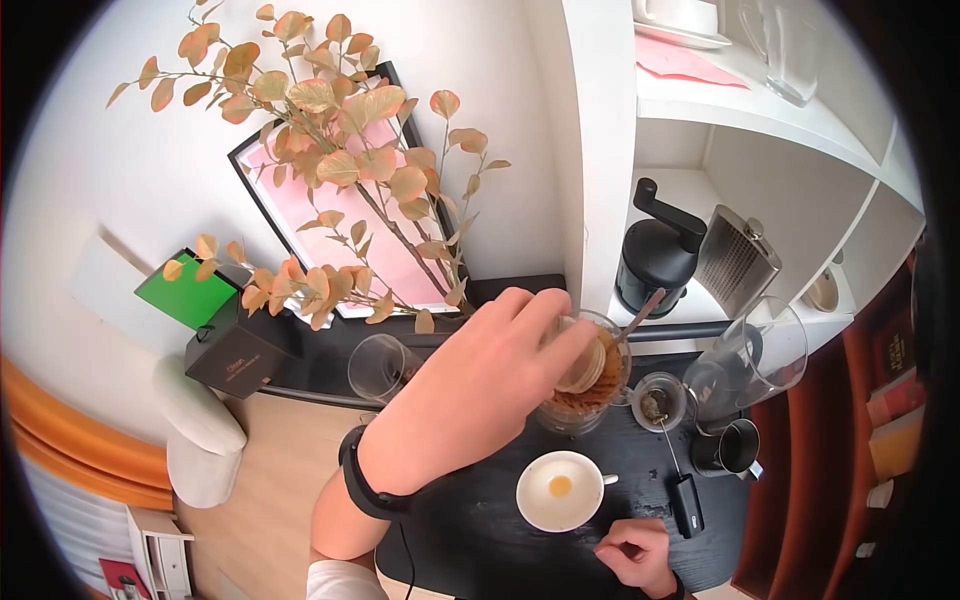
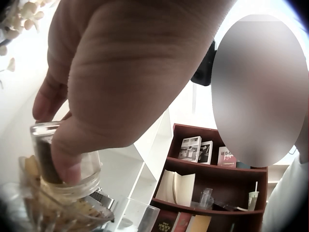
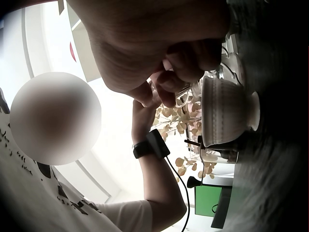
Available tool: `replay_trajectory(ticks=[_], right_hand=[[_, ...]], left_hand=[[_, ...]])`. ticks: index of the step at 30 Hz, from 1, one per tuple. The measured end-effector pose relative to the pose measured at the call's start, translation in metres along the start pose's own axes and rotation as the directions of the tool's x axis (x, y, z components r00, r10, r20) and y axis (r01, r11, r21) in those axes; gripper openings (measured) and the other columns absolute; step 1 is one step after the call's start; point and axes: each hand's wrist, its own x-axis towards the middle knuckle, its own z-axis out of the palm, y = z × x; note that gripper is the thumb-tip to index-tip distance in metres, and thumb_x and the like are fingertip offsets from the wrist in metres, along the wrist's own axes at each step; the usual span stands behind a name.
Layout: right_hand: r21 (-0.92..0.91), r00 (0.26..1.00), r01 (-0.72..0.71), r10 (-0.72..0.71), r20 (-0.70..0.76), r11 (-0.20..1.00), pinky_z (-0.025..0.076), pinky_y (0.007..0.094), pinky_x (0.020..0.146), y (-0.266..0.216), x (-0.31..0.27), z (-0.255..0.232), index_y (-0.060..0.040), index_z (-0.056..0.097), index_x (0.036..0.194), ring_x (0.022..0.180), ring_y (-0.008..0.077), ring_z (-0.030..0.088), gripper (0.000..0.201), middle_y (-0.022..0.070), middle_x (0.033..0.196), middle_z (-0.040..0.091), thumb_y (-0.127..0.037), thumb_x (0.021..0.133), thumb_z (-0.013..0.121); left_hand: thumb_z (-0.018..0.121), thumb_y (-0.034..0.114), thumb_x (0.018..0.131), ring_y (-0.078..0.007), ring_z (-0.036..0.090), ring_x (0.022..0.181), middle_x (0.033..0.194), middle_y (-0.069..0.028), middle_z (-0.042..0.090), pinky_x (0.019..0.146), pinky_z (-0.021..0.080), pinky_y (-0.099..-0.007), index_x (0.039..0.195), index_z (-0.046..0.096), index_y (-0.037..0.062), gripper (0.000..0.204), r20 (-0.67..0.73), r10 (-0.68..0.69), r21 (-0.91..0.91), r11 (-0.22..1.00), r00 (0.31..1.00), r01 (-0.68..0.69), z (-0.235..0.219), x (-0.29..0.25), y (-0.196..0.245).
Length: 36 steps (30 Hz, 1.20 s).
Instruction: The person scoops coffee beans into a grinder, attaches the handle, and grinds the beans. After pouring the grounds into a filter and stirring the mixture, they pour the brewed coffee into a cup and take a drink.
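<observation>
My left hand (image 1: 475,375) reaches across the black table and holds a small clear glass jar (image 2: 91,176) between thumb and fingers. The jar sits at the mouth of a larger glass vessel (image 1: 570,422) with brown contents, partly hidden by the hand; a spoon handle (image 1: 643,312) sticks out of it. My right hand (image 1: 640,555) rests at the table's near side, fingers loosely curled and holding nothing. Near it is a white cup (image 1: 535,512), also seen in the right wrist view (image 3: 222,111), with a little yellowish liquid at the bottom.
Right of the vessel are a small glass dish (image 1: 672,385), a black handheld frother (image 1: 688,505), a dark metal cup (image 1: 722,455) and a tall glass (image 1: 760,350). An upturned-looking glass (image 1: 378,365) stands left. Behind are a black hand grinder (image 1: 655,260), a flask (image 1: 738,255) and leafy branches (image 1: 340,165).
</observation>
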Motion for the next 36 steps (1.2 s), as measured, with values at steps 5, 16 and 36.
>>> replay_trajectory(ticks=[5,16,36], right_hand=[[0.000,1.000,-0.010,0.010,0.007,1.000,0.040,0.0277,0.048,-0.002,0.000,-0.001,0.0002,0.072,0.076,0.050,0.0154,0.060,0.012,0.0074,0.064,0.066,-0.004,0.084,0.079],[0.007,1.000,0.013,-0.013,0.007,1.000,0.040,0.0278,0.049,-0.003,0.002,0.001,-0.0004,0.071,0.076,0.052,0.0154,0.060,0.012,0.0070,0.065,0.066,-0.004,0.085,0.079],[-0.008,0.991,0.115,-0.116,-0.073,0.993,0.032,0.0285,0.049,-0.035,-0.025,0.019,0.0030,0.067,0.076,0.052,0.0116,0.049,0.017,0.0053,0.064,0.061,-0.002,0.089,0.077]], left_hand=[[0.079,-0.005,0.077,-0.0359,0.058,0.115,0.128,-0.0143,0.056,0.096,0.051,-0.0443,0.136,0.061,0.0060,0.063,-0.018,-0.001,-0.036,0.999,1.000,0.000,0.004,0.003,-0.004],[0.083,-0.005,0.076,-0.0374,0.063,0.110,0.130,-0.0142,0.057,0.092,0.054,-0.0441,0.138,0.060,0.0051,0.067,-0.144,-0.162,-0.193,0.972,0.976,0.133,0.006,-0.011,-0.006],[0.081,-0.002,0.091,-0.0344,0.060,0.138,0.145,-0.0149,0.058,0.117,0.049,-0.0463,0.149,0.041,0.0000,0.071,-0.212,-0.636,-0.924,-0.118,0.742,-0.364,0.107,-0.118,0.077]])
